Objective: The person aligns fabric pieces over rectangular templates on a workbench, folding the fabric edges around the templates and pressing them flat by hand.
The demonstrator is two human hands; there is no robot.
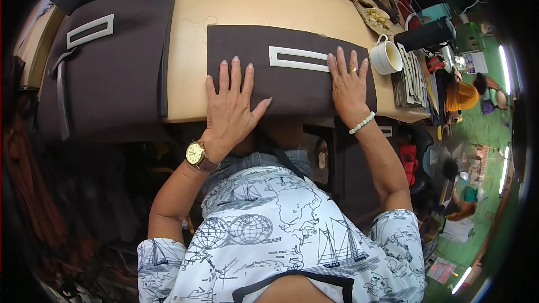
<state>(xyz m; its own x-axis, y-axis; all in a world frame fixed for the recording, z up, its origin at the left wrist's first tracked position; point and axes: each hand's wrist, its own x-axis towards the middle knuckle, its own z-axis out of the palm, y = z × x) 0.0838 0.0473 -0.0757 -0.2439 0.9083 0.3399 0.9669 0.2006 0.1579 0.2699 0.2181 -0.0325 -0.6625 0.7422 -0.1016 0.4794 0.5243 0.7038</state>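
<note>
A dark brown fabric panel (pixel 292 90) lies flat on the tan table in front of me. On it rests a white rectangular frame (pixel 297 59) with a long slot. My left hand (pixel 231 98) is spread flat on the panel's left part, its thumb pointing right. My right hand (pixel 348 81) lies flat near the panel's right end, fingers stretched out, its fingertips beside the frame's right end and partly covering it. Neither hand grips anything.
At left lies a stack of dark fabric (pixel 123 78) with another white frame (pixel 90 31) and a dark strip-like tool (pixel 62 98). On the right stand a white cup (pixel 386 57), a black cylinder (pixel 425 33) and stacked pale strips (pixel 410 81). Other people are at work far right.
</note>
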